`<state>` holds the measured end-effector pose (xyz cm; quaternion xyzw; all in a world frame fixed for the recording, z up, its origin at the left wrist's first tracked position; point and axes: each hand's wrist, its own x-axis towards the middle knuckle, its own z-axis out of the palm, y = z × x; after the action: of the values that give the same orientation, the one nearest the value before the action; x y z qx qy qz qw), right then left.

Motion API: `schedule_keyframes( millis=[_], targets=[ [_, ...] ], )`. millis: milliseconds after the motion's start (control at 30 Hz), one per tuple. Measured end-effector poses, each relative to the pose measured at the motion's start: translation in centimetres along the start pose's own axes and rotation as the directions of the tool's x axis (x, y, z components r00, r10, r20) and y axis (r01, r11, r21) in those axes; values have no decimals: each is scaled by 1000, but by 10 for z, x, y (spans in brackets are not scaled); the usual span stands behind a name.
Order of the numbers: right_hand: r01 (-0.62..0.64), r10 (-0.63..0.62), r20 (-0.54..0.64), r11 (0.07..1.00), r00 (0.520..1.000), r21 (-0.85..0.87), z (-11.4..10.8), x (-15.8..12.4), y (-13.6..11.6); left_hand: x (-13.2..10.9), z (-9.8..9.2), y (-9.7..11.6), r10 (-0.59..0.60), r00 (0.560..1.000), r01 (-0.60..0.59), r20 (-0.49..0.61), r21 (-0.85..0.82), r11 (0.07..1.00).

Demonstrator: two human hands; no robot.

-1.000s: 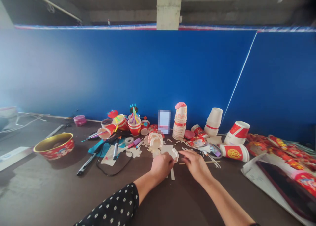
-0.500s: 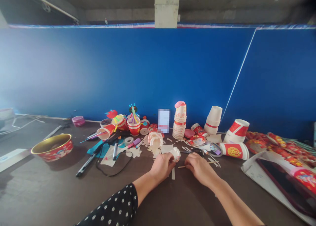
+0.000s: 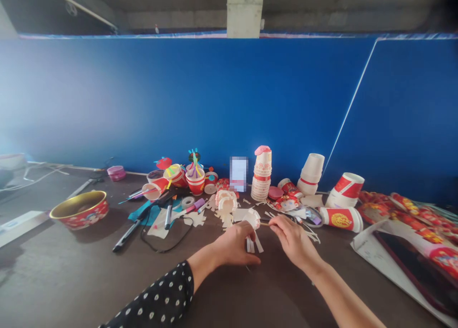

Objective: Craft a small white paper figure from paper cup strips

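My left hand [image 3: 234, 244] is closed on a small white cut paper cup [image 3: 252, 218] with paper strips hanging from it, held just above the dark table [image 3: 71, 280]. A thin wooden stick [image 3: 265, 224] is pinched in my right hand [image 3: 292, 237], its tip pointing at the cup. Both hands are close together at the middle of the table. Loose white paper strips [image 3: 252, 245] hang or lie under the cup.
Behind the hands lie paper scraps, pens [image 3: 168, 216], tape [image 3: 186, 202] and decorated cups [image 3: 196, 181]. A stack of paper cups [image 3: 261, 175] and tipped red-and-white cups [image 3: 341, 219] stand by the blue wall. A red-gold bowl [image 3: 79, 209] sits left; a flat box [image 3: 404, 266] lies right.
My right hand has picked the thin stick up from the table and brought it to the cup. My left hand has lifted the cup slightly, so its strips now hang down.
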<state>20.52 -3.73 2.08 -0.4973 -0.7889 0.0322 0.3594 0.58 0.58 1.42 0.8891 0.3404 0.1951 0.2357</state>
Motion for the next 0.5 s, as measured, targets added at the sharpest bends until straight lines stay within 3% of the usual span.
schedule_keyframes(
  millis=[100, 300, 500],
  targets=[
    [21, -21, -6, 1000, 1000, 20, -2, 0, 0, 1, 3, 1, 9, 1000, -9, 5, 52, 999],
    [19, -12, 256, 1000, 967, -25, -1, 0, 4, 1, 8, 2, 18, 1000, -20, 13, 154, 988],
    [32, -14, 303, 998, 953, -55, 0, -1, 2, 1, 8, 3, 42, 999, -45, 18, 197, 979]
  ],
)
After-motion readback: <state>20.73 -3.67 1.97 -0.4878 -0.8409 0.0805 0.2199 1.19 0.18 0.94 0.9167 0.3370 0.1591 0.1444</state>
